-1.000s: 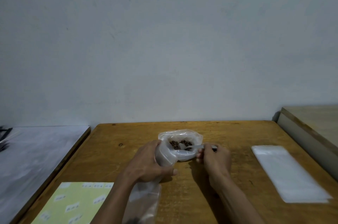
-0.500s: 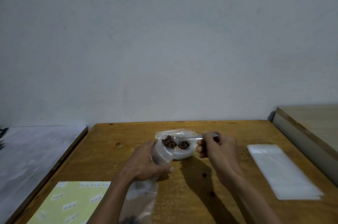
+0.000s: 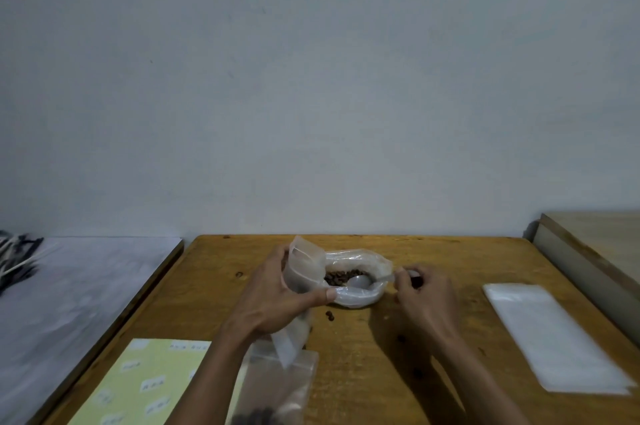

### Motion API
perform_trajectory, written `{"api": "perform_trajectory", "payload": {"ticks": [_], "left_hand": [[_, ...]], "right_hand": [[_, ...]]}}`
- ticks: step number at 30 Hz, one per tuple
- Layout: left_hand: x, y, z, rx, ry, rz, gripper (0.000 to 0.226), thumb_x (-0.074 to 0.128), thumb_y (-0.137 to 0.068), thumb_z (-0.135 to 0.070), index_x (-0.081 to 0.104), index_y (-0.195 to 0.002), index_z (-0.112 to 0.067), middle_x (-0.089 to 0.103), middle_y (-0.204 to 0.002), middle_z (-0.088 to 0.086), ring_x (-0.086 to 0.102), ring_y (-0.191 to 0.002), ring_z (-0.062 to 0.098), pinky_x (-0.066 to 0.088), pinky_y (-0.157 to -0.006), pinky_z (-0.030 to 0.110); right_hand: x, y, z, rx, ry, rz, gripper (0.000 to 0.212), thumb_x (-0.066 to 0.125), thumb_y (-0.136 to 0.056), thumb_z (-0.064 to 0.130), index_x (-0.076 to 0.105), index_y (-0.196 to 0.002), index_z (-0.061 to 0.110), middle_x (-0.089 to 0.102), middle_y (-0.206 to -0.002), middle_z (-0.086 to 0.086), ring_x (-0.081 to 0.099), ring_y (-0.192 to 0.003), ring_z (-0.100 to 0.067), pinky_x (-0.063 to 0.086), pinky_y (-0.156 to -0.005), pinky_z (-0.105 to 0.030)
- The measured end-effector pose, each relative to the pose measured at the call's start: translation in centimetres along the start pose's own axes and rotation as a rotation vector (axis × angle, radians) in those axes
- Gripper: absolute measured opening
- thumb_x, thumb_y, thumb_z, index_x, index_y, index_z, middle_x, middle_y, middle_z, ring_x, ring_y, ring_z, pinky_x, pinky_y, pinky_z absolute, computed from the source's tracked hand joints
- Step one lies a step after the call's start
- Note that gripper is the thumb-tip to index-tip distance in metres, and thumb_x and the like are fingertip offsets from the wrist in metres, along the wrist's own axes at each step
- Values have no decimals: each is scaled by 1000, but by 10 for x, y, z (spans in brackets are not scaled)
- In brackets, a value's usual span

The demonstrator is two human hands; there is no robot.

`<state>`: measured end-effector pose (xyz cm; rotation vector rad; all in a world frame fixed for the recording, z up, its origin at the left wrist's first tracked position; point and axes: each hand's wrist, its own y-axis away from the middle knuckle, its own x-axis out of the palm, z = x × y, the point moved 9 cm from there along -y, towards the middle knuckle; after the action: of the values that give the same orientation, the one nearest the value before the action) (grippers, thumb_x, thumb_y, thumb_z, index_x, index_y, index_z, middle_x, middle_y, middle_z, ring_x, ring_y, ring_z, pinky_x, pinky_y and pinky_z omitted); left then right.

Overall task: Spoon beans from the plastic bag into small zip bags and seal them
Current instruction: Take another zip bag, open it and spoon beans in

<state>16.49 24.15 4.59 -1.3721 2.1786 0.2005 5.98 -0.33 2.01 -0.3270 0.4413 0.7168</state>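
Two hands at work over brown wooden desk (image 3: pixel 450 251). Left hand (image 3: pixel 273 296), fingers (image 3: pixel 327 294) wrapped round small clear zip bag (image 3: pixel 303 272), holding it upright, mouth open. Right hand (image 3: pixel 424 300), fingers (image 3: pixel 401 277) pinching handle of clear plastic spoon (image 3: pixel 362 281); bowl inside open clear plastic bag of brown beans (image 3: pixel 360 286) at desk centre. One stray brown bean (image 3: pixel 329 315) on desk just before bag. Stack of flat clear bags (image 3: pixel 550 334) at right; yellow label sheet (image 3: pixel 145 386) near left.

A plain pale wall (image 3: pixel 311 78) is seen behind a worn wooden tabletop (image 3: pixel 433 251); a grey surface (image 3: pixel 86 286) is set left, a lighter wooden surface (image 3: pixel 595 244) right.
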Motion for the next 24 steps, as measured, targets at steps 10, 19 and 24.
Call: {"api": "perform_trajectory", "payload": {"ticks": [10,19,24], "left_hand": [[-17,8,-30,135,116,-169,99,83,-53,-63,40,-139,-37,59,-124,-17,62,-112,6,59,-81,23],[-53,17,-42,185,408,-303,13,70,-89,-20,74,-101,-23,78,-96,-7,73,-94,8,58,-76,20],[-49,13,-41,162,530,-335,22,73,-79,-29,78,-91,-10,79,-86,2,73,-86,14,60,-80,26]], "right_hand": [[14,61,131,-532,-3,254,28,70,-87,49,79,-101,27,62,-110,13,56,-105,-3,51,-84,-26],[-10,43,134,-556,8,31,20,65,-96,31,79,-98,16,70,-97,7,58,-82,0,44,-67,-9],[-19,37,118,-437,-166,116,18,70,-91,35,76,-99,21,72,-95,11,65,-87,0,50,-70,-15]]}}
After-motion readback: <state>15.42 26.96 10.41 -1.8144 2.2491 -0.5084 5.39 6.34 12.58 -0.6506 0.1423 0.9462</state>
